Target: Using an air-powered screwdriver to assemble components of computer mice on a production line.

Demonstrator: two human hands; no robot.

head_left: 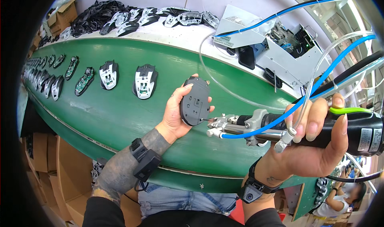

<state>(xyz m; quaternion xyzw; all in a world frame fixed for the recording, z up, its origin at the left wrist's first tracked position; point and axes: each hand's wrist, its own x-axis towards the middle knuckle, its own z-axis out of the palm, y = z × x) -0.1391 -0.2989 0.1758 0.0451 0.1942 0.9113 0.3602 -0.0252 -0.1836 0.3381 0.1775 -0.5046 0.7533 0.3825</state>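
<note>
My left hand (178, 107) is closed round a computer mouse (195, 103), its dark underside with small holes turned toward me. My right hand (310, 143) grips a black electric screwdriver (354, 132) with a green lever, held level. A metal nozzle assembly (230, 125) with a blue air hose is fixed to the driver's front. The thin bit (206, 120) reaches the lower right edge of the mouse's underside; whether it sits in a screw hole is too small to tell.
Half-built mice (145, 82) and circuit boards (85, 81) line the green belt (120, 123) to the left. Several mouse shells (128, 28) lie on the white shelf behind. A screw feeder (292, 47) stands back right, beside a phone (247, 57). Hoses (336, 67) arch over the right side.
</note>
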